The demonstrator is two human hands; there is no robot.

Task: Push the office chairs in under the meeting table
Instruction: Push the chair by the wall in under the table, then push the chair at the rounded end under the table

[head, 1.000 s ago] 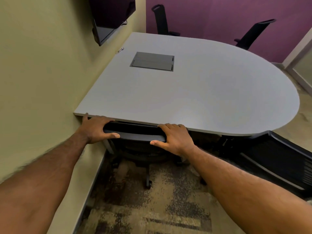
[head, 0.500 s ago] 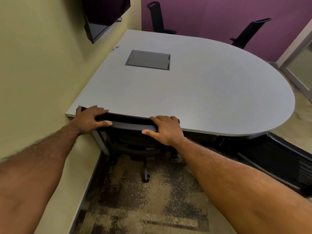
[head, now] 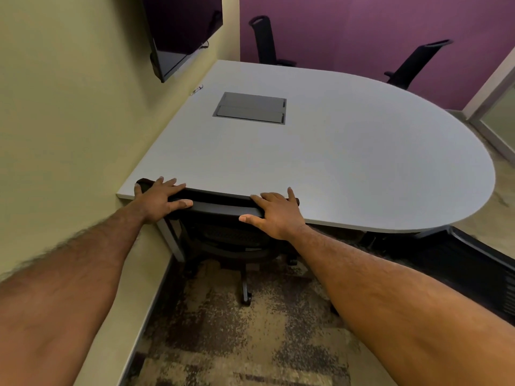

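The grey meeting table (head: 348,162) fills most of the view, its straight left edge against the yellow-green wall (head: 69,107) and its right end rounded. A dark screen (head: 181,29) hangs on that wall above the far left corner, and a grey hatch (head: 250,108) is set into the tabletop toward the far left.

The near office chair (head: 223,227) stands at the table's near edge, close to the near left corner. Its backrest top runs left to right along that edge (the long axis parallel to it) and appears to touch or just overlap it; the seat faces in under the table, and a caster leg shows on the patterned carpet (head: 250,344).

A second chair (head: 473,263) sits at the near right, by the rounded end, its back tilted and lying outside the edge. Two more chairs stand along the far edge against the purple wall: one upright (head: 264,40), one leaning right (head: 415,62).

The left hand (head: 158,199) lies over the left end of the backrest top, fingers spread forward, thumb along its near face. The right hand (head: 274,213) covers the right end likewise, fingers extended, thumb pointing left. Both press flat, not wrapped tightly.

A small marker (head: 196,90) lies at the far left edge.
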